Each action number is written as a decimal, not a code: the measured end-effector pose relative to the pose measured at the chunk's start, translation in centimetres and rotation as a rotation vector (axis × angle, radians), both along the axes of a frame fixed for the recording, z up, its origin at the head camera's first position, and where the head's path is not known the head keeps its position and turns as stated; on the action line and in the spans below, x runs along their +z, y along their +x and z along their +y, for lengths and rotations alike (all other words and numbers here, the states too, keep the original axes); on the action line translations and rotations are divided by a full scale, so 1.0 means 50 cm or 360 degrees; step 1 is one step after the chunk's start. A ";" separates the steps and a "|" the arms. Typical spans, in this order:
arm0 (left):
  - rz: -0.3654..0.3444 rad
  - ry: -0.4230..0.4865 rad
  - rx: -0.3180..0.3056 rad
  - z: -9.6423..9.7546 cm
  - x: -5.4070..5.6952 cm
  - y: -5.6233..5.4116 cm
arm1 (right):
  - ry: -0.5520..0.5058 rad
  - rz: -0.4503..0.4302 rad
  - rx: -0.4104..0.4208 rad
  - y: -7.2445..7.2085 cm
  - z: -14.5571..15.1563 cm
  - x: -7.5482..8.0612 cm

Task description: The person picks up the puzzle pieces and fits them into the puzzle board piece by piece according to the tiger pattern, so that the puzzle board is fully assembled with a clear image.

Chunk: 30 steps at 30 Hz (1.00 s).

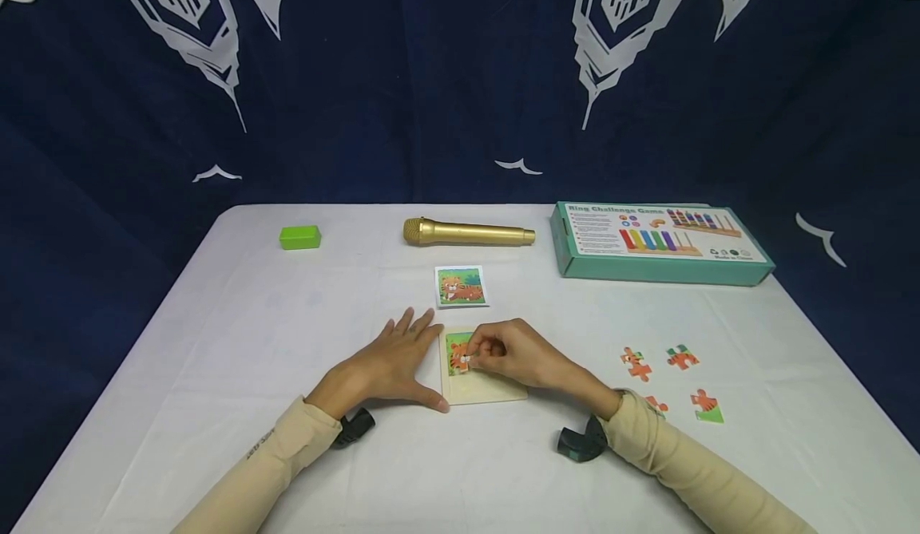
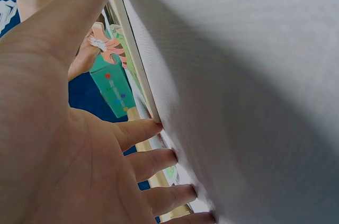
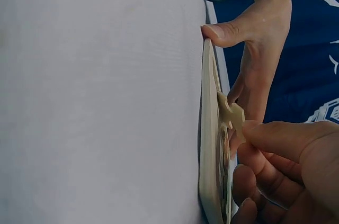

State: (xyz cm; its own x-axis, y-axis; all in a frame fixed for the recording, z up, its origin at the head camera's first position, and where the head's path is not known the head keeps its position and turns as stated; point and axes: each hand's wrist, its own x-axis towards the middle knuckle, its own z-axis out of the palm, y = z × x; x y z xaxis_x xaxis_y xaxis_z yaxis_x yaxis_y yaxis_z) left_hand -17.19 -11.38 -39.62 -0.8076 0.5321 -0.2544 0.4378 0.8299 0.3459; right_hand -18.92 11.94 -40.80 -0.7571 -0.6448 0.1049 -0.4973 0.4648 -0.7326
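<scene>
A pale wooden puzzle tray (image 1: 489, 394) lies on the table, with a printed tiger picture (image 1: 457, 344) in its upper left part. My right hand (image 1: 521, 352) pinches a wooden puzzle piece (image 3: 237, 118) between thumb and fingertips, tilted up over the tray. In the left wrist view this puzzle piece (image 2: 108, 46) shows an orange and white print. Spread fingers of my left hand (image 1: 394, 361) rest on the table, its thumb and index fingertip at the tray's left edge. Just behind the tray lies a tiger picture card (image 1: 461, 286).
Several loose puzzle pieces (image 1: 682, 357) lie to the right, one partly hidden by the right sleeve. At the back are a green block (image 1: 299, 237), a gold microphone (image 1: 470, 233) and a teal game box (image 1: 661, 270). A dark patterned cloth (image 1: 431, 79) hangs behind.
</scene>
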 end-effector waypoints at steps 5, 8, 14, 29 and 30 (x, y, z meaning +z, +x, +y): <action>0.0014 0.0001 -0.0005 -0.001 0.000 0.000 | 0.0075 0.0092 -0.0001 0.001 -0.001 -0.001; 0.0016 0.0003 -0.0006 -0.001 0.000 -0.001 | 0.0144 0.0146 -0.0014 0.002 -0.002 0.000; 0.0016 0.0012 -0.0006 -0.001 -0.002 0.000 | 0.0268 0.0222 -0.0051 0.007 -0.005 0.002; 0.0018 -0.0019 -0.0002 0.001 0.000 0.000 | 0.0331 0.0320 -0.0036 0.013 -0.006 0.006; 0.0019 -0.0022 -0.0003 0.001 -0.001 -0.001 | 0.0333 0.0322 -0.0039 0.013 -0.006 0.006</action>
State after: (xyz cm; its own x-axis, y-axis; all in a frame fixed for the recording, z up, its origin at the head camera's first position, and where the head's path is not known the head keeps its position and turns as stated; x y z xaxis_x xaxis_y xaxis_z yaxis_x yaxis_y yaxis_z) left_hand -17.23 -11.33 -39.67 -0.8097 0.5299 -0.2520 0.4431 0.8337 0.3295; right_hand -18.28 11.63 -40.50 -0.7499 -0.6503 0.1217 -0.6103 0.6089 -0.5067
